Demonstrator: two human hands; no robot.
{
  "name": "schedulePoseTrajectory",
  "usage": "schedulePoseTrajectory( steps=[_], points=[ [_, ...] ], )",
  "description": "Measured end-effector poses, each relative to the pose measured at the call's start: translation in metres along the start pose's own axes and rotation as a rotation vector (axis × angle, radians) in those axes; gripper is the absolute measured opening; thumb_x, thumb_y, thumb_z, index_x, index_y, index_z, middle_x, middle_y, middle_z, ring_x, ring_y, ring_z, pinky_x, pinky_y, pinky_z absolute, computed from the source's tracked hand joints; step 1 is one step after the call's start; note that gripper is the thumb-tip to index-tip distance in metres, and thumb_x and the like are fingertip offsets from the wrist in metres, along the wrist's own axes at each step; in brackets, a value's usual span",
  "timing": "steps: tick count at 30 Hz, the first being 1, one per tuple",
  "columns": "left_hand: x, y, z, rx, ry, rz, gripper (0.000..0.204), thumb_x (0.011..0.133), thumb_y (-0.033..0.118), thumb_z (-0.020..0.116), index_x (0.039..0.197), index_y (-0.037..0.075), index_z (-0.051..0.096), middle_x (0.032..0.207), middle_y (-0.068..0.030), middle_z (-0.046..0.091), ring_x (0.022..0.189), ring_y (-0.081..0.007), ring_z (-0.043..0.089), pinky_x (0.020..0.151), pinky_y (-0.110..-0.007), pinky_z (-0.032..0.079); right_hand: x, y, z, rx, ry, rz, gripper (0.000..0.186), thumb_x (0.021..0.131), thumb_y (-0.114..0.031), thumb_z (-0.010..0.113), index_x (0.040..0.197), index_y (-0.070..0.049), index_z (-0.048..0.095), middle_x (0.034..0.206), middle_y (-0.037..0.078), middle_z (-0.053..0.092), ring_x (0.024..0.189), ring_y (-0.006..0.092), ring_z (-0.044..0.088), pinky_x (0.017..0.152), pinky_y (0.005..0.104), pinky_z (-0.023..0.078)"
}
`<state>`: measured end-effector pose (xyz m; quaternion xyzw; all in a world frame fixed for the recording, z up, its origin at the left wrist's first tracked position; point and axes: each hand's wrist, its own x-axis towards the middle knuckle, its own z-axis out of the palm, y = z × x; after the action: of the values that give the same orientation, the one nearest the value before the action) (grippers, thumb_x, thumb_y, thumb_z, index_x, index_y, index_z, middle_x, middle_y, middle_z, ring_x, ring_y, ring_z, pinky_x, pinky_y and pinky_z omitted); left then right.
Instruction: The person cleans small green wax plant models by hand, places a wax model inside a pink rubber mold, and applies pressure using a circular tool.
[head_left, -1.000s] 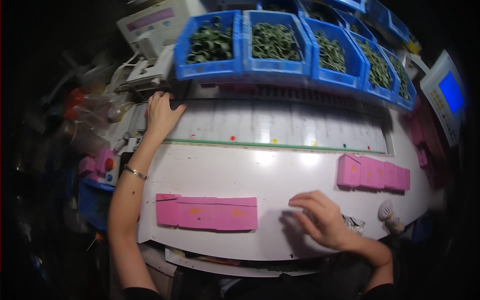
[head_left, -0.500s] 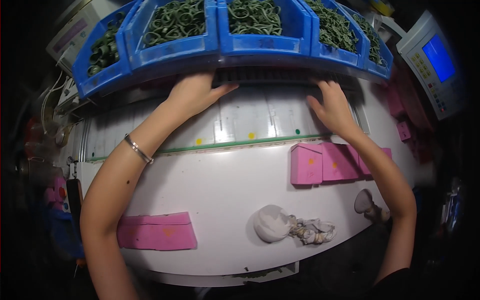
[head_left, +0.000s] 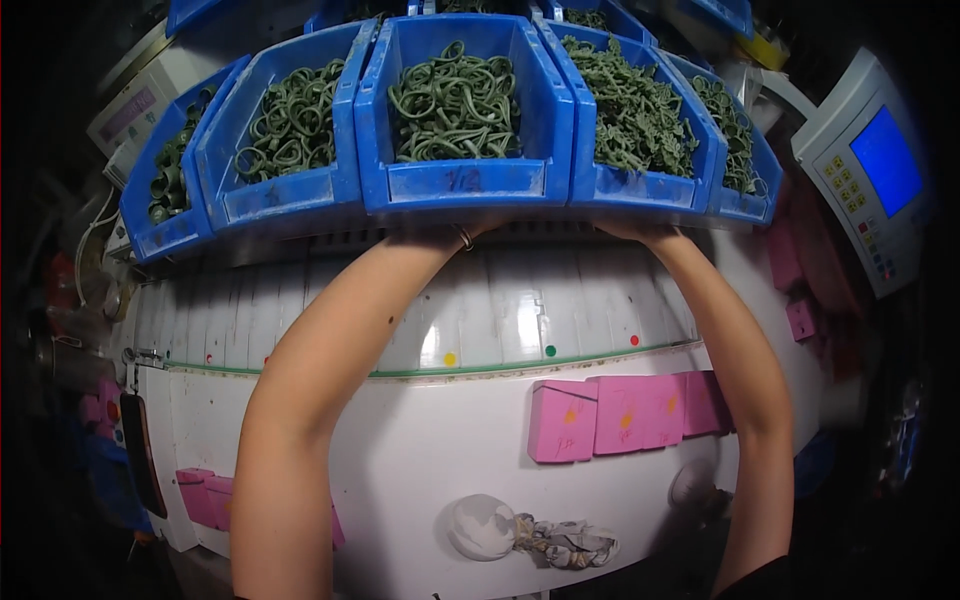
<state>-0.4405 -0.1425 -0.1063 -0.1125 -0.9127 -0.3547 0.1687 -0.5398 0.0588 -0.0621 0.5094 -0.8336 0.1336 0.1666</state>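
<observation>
Your left hand (head_left: 486,222) and right hand (head_left: 636,229) reached under the blue bins (head_left: 552,183) at 12 o'clock, largely hidden fingers leaving no way to tell spread from pinched, an apparent reaching step whose next move seemed to call for clearance below.

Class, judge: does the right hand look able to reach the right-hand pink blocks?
Probably, if drawn back: the right hand sits partly beneath the blue bins, while only its forearm overlaps the pink blocks.
</observation>
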Motion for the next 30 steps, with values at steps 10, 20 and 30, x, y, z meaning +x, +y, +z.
schedulePoseTrajectory(
  steps=[10, 20, 30],
  points=[
    [-0.016, 0.049, 0.017, 0.030, -0.060, 0.129, 0.055, 0.085, 0.044, 0.061, 0.113, -0.004, 0.055, 0.101, -0.0249, 0.060, 0.093, -0.0376, 0.059, 0.086, -0.044, 0.045, -0.039, 0.007, -0.019, 0.307, -0.450, 0.240, 0.062, 0.081, -0.039, 0.064, 0.127, -0.001, 0.047, 0.127, 0.024, 0.050, 0.118, 0.0368, 0.047, 0.100, 0.0396, 0.036],
    [-0.139, 0.127, -0.036, 0.529, -0.108, -0.100, 0.079, 0.067, 0.048, 0.072, 0.118, -0.006, 0.047, 0.103, -0.0172, 0.051, 0.097, -0.0314, 0.050, 0.083, -0.040, 0.041, -0.079, -0.115, -0.054, 0.644, -0.316, -0.034, 0.076, 0.059, -0.001, 0.078, 0.128, -0.002, 0.046, 0.125, 0.019, 0.044, 0.110, 0.0377, 0.049, 0.093, 0.0366, 0.042],
    [-0.254, 0.138, -0.080, 0.601, -0.113, -0.063, 0.082, 0.064, 0.048, 0.075, 0.122, -0.003, 0.046, 0.111, -0.0156, 0.051, 0.102, -0.0298, 0.048, 0.088, -0.039, 0.038, -0.105, -0.229, -0.047, 0.665, -0.359, -0.152, 0.071, 0.063, -0.004, 0.076, 0.126, -0.003, 0.044, 0.117, 0.019, 0.042, 0.096, 0.0338, 0.053, 0.080, 0.0391, 0.048]
  ],
)
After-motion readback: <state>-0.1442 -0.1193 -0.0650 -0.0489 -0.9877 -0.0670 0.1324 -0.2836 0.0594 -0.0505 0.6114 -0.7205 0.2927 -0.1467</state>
